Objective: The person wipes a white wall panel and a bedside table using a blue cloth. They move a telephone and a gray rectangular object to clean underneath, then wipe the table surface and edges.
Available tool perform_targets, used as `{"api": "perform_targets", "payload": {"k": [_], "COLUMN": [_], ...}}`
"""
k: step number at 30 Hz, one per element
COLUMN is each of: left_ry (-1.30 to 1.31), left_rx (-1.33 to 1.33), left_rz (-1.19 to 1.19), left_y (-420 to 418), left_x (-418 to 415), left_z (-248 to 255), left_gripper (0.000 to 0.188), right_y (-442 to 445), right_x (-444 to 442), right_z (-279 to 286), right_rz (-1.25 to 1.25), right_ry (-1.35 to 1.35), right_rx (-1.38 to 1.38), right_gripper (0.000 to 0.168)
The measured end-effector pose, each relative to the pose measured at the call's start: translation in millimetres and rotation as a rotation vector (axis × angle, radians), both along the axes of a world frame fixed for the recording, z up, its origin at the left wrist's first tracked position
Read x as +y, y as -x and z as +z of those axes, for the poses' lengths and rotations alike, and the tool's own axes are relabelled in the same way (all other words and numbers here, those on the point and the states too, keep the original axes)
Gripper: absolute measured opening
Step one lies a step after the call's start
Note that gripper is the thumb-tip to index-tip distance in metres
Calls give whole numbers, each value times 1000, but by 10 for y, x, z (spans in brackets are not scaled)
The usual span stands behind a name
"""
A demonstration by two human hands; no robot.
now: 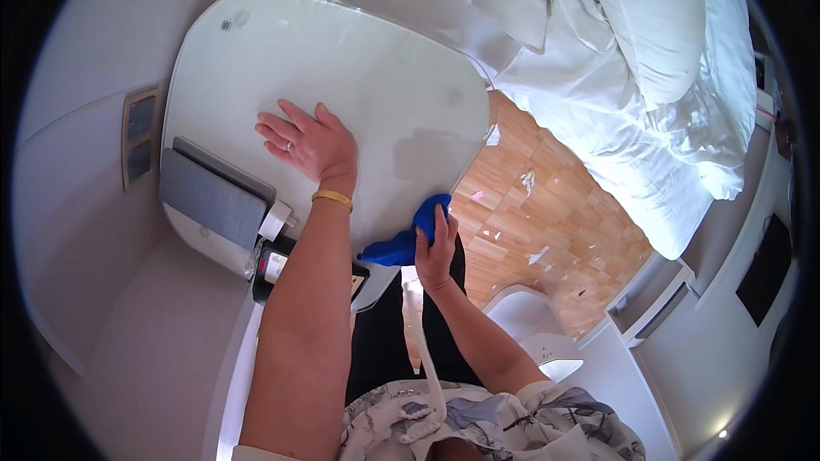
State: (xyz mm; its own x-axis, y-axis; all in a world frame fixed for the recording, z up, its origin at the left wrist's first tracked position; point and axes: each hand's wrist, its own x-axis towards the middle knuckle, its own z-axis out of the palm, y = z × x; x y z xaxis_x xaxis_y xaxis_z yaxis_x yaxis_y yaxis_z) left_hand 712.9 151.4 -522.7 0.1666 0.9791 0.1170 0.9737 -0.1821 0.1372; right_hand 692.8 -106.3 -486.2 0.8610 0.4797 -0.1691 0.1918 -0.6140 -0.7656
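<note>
A glass-topped white table (384, 77) with rounded corners lies before me. My left hand (320, 141) is over its middle, fingers spread and holding nothing; whether it touches the glass I cannot tell. It wears a ring and a yellow bracelet. My right hand (437, 244) grips a blue cloth (400, 244) at the table's near right edge. Left of my left forearm, a grey laptop-like slab (214, 195) lies on the table, with a white plug adapter (275, 221) beside it. A black tray-like object (269, 269) with printed cards is partly hidden under the forearm.
A bed with rumpled white bedding (615, 115) stands beyond the table. Paper scraps (538, 255) are scattered over the wooden floor (512, 205). A white bin-like container (525, 314) is near my right forearm. A wall with sockets (139, 137) borders the left side.
</note>
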Motion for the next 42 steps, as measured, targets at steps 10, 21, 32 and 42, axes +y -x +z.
{"api": "perform_targets", "payload": {"k": [10, 21, 32, 42], "left_ry": [-36, -25, 10, -1], "left_rx": [-8, -10, 15, 13], "left_rz": [-8, -7, -6, -6], "left_y": [27, 28, 7, -12], "left_x": [21, 12, 13, 8], "left_z": [-31, -34, 8, 18], "left_gripper": [64, 64, 65, 63], "right_y": [-910, -653, -19, -1644], "right_x": [548, 410, -19, 821], "right_z": [-80, -3, 123, 2], "right_rz": [-145, -67, 53, -249], "right_ry": [-64, -12, 22, -11], "right_rx": [-146, -143, 33, -148], "right_gripper": [54, 51, 54, 48]}}
